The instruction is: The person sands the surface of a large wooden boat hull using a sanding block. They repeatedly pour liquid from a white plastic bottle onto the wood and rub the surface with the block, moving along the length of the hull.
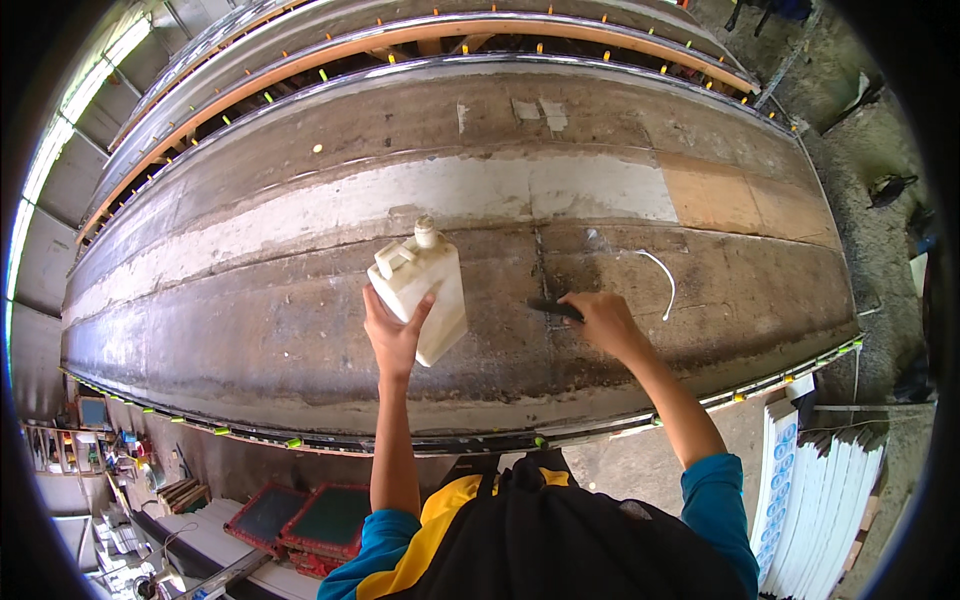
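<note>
My left hand [393,330] grips a dirty white plastic jug [432,290] from its left side, tilted a little, its neck pointing away from me. Whether the jug touches the surface below, I cannot tell. To the right, my right hand [603,322] is closed on a dark flat tool [553,307], which looks like a scraper blade or brush; its exact kind is unclear. The tool's tip points left, toward a dark seam in the long stained table [250,330]. A curved white strip [662,275] lies on the table just beyond my right hand.
Small yellow and green clips [293,442] line the table's edges. A second long table [330,60] runs behind. Red-framed screens [325,520] lie at the lower left, near a cluttered shelf [70,450]. White panels [825,510] stand at the lower right.
</note>
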Demonstrator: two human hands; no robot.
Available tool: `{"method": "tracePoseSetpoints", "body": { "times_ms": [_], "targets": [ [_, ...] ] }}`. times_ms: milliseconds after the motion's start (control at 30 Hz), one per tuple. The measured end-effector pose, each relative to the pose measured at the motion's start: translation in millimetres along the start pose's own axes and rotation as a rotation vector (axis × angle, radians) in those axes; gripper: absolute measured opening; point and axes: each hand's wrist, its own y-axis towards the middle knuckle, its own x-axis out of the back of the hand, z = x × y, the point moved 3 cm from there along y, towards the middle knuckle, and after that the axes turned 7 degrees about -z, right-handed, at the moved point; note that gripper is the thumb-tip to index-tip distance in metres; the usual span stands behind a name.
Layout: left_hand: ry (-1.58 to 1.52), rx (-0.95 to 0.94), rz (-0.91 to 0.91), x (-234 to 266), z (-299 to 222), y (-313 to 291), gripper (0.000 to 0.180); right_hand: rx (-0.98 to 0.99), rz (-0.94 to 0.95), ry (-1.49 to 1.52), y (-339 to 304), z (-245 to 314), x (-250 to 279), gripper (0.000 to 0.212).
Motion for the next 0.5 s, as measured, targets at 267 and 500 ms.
{"method": "tracePoseSetpoints", "body": {
  "times_ms": [267,500],
  "targets": [
    [0.007,-0.001,0.043,10.4,-6.3,11.1,0.056,-0.544,-0.298,0.407,108.3,2.8,-21.3,0.064],
    [0.004,-0.04,0.003,24.3,6.4,20.8,0.055,-0.744,-0.304,0.411,93.4,-30.9,-28.1,0.062]
  ]
}}
